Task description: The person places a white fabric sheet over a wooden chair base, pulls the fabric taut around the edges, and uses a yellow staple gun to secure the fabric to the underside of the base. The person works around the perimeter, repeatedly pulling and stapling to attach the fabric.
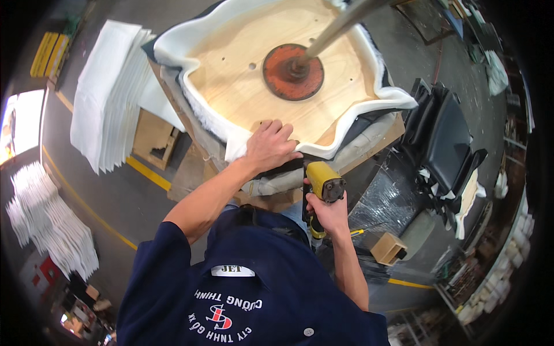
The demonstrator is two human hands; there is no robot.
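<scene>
In front of me lies an upside-down seat: a plywood panel (231, 75) ringed by white padding (199, 112) and a dark cover (358, 128). My left hand (272, 146) is closed over the near edge, its curled fingers gripping the padding and cover against the wood. In my right hand (331, 213) is a yellow staple gun (323, 177), held by the handle close to the near edge, right of my left hand. The tool's nose is partly hidden. A round red press pad (283, 81) on a metal rod (346, 22) bears on the panel.
The seat rests on a padded wooden stand (369, 141). Stacked white sheets (107, 98) stand at left, with more white sheets (52, 219) lower down. At right lie black upholstered seats (444, 138) and a small wooden box (388, 249) beside a yellow cutter (357, 232).
</scene>
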